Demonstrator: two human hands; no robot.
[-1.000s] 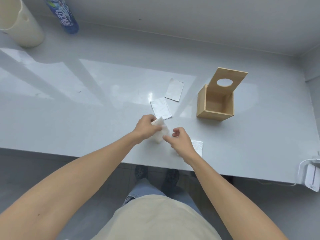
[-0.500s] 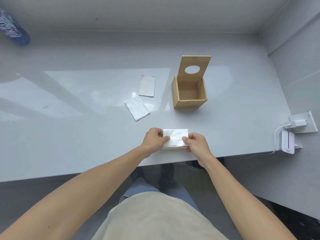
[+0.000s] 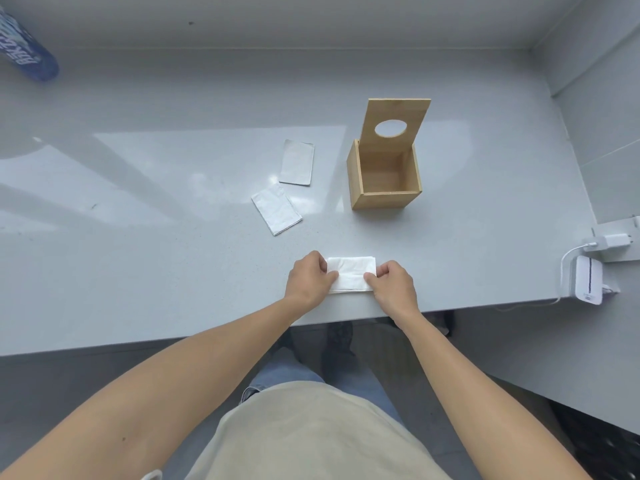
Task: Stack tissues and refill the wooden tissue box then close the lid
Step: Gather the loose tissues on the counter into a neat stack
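A small stack of folded white tissues lies near the front edge of the grey table. My left hand pinches its left end and my right hand pinches its right end. Two more folded tissues lie flat further back: one at an angle, the other behind it. The wooden tissue box stands to their right, empty inside. Its lid, with a round hole, stands upright at the back.
A blue bottle lies at the far left corner. At the right edge a white device with a cable and a charger sit by the wall. My legs and shoes show below the table edge.
The view has swung to the right. One second ago my hands held a tissue above the table beside another one; now that tissue lies on the stack, both ends pinched, and has barely moved since.
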